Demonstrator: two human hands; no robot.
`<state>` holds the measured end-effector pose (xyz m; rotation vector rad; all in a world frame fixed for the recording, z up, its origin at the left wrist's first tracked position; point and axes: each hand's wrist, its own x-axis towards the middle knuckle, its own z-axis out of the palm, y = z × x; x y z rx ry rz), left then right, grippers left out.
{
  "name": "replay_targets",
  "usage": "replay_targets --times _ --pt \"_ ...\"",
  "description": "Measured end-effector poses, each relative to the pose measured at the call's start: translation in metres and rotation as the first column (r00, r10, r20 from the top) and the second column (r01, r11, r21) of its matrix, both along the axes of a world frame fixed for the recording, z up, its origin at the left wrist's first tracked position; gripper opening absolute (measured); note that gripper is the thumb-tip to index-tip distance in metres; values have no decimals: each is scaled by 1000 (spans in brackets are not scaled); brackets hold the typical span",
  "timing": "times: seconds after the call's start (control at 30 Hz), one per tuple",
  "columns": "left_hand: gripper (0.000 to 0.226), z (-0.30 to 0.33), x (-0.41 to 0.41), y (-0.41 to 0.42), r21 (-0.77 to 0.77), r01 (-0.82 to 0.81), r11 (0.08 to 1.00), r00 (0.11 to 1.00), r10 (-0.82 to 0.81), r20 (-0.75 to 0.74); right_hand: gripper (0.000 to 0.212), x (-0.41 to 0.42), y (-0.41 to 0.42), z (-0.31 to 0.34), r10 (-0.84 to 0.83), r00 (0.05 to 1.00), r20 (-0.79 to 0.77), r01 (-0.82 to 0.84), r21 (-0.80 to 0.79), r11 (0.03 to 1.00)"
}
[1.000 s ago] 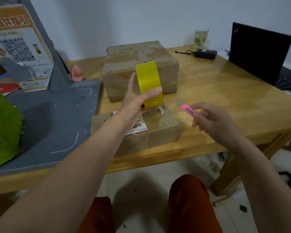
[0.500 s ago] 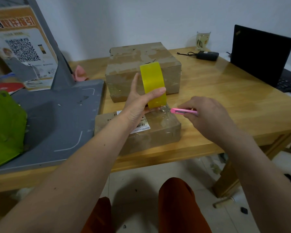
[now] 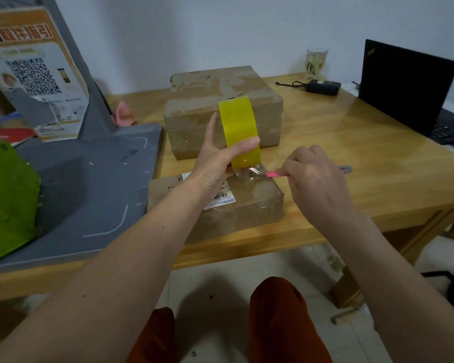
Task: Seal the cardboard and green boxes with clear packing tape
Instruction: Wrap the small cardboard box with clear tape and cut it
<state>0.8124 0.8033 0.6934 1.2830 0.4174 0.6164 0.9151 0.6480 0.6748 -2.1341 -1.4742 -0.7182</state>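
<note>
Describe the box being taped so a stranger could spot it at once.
On the wooden table, two cardboard boxes sit beside the grey mat. It is the smaller cardboard box at the near edge, the only one with a white shipping label.

A wooden table (image 3: 364, 163) holds everything. On its left side lies a big grey mat (image 3: 89, 184), and a green box (image 3: 8, 200) sits on the mat. A small cardboard box (image 3: 247, 208) rests near the front edge. A bigger cardboard box (image 3: 194, 111) sits behind it. At the back are a drinking glass (image 3: 316, 63), a black charger (image 3: 323, 87), a pink thing (image 3: 123, 115), and a black laptop (image 3: 409, 85) on the right.
</note>
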Motion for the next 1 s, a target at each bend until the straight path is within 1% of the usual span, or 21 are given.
replay_targets --times 0.13,0.17,0.23,0.3,0.33,0.37,0.4,0.47,0.5,0.57,0.6,0.63,0.67,0.7,0.73,0.77,0.8,0.83,0.87,0.93,1.0 --pt "99 2 -3 5 -99 -20 995 997 28 77 11 3 -4 -2 -14 999 -37 15 28 999" --pt "95 3 -4 6 -124 -25 992 995 37 94 12 2 -4 -1 -14 996 -84 16 26 1000" --pt "89 4 -5 6 -160 -34 987 992 52 112 14 2 -5 3 -9 959 -283 13 9 1000" --pt "89 4 -5 6 -167 -34 985 992 54 116 16 7 -8 8 50 840 -540 -32 43 999" --pt "89 4 -5 6 -167 -33 985 991 54 119 17 9 -9 10 70 788 -612 -26 80 996" --pt "89 5 -5 6 -170 -32 985 991 54 122 18 12 -9 10 37 775 -631 24 88 996" --pt "89 5 -5 6 -175 -33 984 991 55 123 19 15 -7 8 -42 793 -608 99 60 993" --pt "88 7 -6 6 -184 -39 982 990 63 126 24 18 0 3 -209 808 -550 211 -61 976" --pt "89 8 -6 5 -180 -46 983 990 69 125 27 17 5 -2 -254 794 -552 219 -130 967" --pt "92 10 -8 4 -149 -66 987 989 84 120 28 17 15 -13 -271 760 -591 183 -205 961" --pt "94 11 -10 4 -128 -75 989 989 90 116 28 17 17 -15 -263 754 -602 178 -198 964" --pt "94 11 -12 4 -110 -82 991 989 95 116 29 14 18 -15 -233 770 -593 182 -145 972" --pt "92 12 -15 3 -97 -91 991 987 102 122 29 11 18 -14 -164 822 -546 169 -41 985" --pt "90 12 -17 3 -86 -104 991 984 115 135 30 5 17 -12 -72 886 -457 112 61 992" --pt "88 12 -20 2 -83 -118 990 981 129 148 37 -4 16 -10 5 937 -350 28 90 996" --pt "87 9 -22 1 -90 -132 987 977 145 159 50 -16 16 -9 48 969 -241 -50 -1 999" --pt "87 6 -24 0 -106 -145 984 973 161 166 71 -29 16 -9 76 983 -166 -106 -179 978" --pt "89 2 -25 -2 -125 -153 980 970 173 170 91 -41 18 -8 73 988 -133 -117 -362 925" --pt "90 -1 -26 -4 -140 -153 978 970 176 170 104 -48 22 -5 37 992 -119 -91 -499 862" --pt "86 -4 -26 -5 -156 -154 976 968 181 176 116 -48 35 4 -45 990 -137 -52 -628 777" --pt "82 -3 -26 -6 -167 -165 972 963 196 186 124 -43 51 11 -71 982 -173 -70 -693 717"
